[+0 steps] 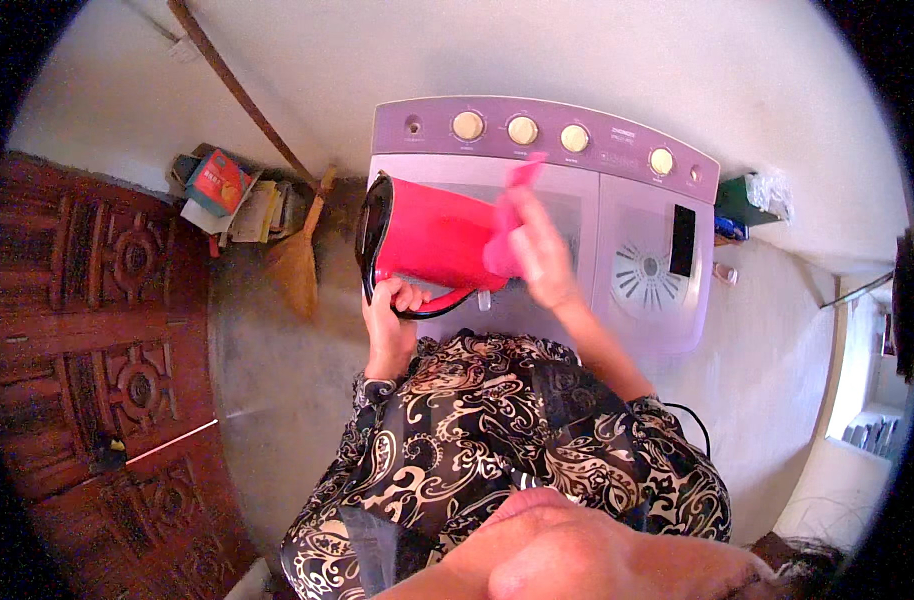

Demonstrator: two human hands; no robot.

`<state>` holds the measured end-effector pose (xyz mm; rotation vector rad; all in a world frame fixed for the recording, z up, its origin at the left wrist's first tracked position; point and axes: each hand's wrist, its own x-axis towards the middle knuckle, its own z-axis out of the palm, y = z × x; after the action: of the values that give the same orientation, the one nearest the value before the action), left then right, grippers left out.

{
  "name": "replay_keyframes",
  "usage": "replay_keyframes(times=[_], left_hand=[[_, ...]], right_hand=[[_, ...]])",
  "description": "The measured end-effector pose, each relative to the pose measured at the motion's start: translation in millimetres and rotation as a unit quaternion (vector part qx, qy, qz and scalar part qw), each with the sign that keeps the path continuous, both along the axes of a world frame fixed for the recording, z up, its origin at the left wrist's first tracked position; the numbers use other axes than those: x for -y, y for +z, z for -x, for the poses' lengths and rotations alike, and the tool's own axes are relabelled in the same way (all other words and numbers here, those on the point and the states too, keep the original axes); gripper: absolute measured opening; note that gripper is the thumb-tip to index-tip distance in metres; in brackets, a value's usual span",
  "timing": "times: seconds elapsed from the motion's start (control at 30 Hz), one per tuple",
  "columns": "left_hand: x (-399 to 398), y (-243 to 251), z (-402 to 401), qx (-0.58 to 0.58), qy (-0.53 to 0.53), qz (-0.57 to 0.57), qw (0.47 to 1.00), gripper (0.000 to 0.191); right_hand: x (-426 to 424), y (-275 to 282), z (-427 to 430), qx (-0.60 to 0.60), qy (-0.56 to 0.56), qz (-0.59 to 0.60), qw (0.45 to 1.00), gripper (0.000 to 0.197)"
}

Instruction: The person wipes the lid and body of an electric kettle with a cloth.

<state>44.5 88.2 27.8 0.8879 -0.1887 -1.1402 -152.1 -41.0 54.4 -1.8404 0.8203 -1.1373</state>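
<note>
A red electric kettle [443, 231] with a black rim and handle lies tilted on its side over the left part of a purple twin-tub washing machine [487, 169]. My left hand [397, 307] grips the kettle's handle near its dark end. At the kettle's other end, my right hand [536, 247] holds a pink cloth [508, 240] against or just beside the red surface; the hand is blurred, so contact is hard to tell. Part of the cloth sticks up towards the machine's round knobs.
Right of the kettle is the machine's spin-tub lid [648, 330]. On the left, a straw broom [299, 262] leans near stacked books and boxes [258, 214]; a carved wooden door [138, 322] lies beyond. A green box [738, 199] stands past the machine's right side.
</note>
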Motion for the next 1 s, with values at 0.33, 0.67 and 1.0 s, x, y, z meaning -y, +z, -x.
replay_keyframes(times=[0.33,0.67,1.0], left_hand=[[-14,29,11,0.090,-0.008,0.000,0.996,0.023],[-1,5,18,0.151,0.021,-0.001,0.988,0.021],[-15,18,7,0.206,-0.024,0.067,0.976,0.013]], right_hand=[[69,-111,-16,0.085,0.025,-0.229,0.969,0.040],[20,-32,-13,0.158,-0.067,-0.183,0.968,0.035],[44,-20,-35,-0.019,0.061,-0.030,0.998,0.042]])
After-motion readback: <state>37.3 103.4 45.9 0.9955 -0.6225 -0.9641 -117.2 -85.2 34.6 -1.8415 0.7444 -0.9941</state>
